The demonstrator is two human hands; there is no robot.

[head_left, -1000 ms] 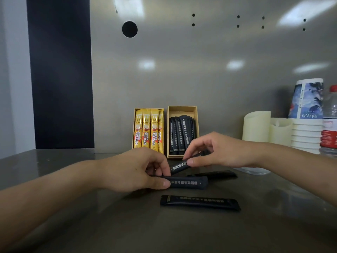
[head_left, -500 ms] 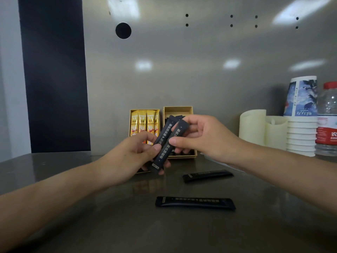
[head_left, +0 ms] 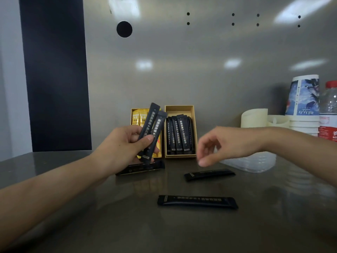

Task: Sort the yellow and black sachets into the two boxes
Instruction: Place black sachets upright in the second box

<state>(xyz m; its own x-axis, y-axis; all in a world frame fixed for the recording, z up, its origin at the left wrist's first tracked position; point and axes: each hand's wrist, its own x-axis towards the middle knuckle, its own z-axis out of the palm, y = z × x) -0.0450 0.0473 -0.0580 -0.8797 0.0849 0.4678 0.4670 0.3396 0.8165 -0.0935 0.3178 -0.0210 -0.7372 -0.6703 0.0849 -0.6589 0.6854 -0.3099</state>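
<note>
My left hand (head_left: 121, 146) grips two black sachets (head_left: 152, 129) upright, in front of the left box (head_left: 134, 111) that holds yellow sachets (head_left: 137, 118). The right box (head_left: 179, 109) holds several black sachets (head_left: 179, 135) standing on end. My right hand (head_left: 221, 145) hovers empty, fingers loosely curled, just right of that box and above a black sachet (head_left: 209, 174) lying on the table. Another black sachet (head_left: 197, 201) lies nearer to me. A third black sachet (head_left: 140, 168) lies flat under my left hand, partly hidden.
The dark metal table (head_left: 182, 230) backs onto a steel wall. At the right stand cream candles (head_left: 254, 118), a stack of paper cups (head_left: 303, 99), a water bottle (head_left: 330, 110) and a clear plastic lid (head_left: 255, 161).
My right hand has let go of the black sachets and dropped to the right, toward the table. My left hand now holds both sachets alone, raised more upright.
</note>
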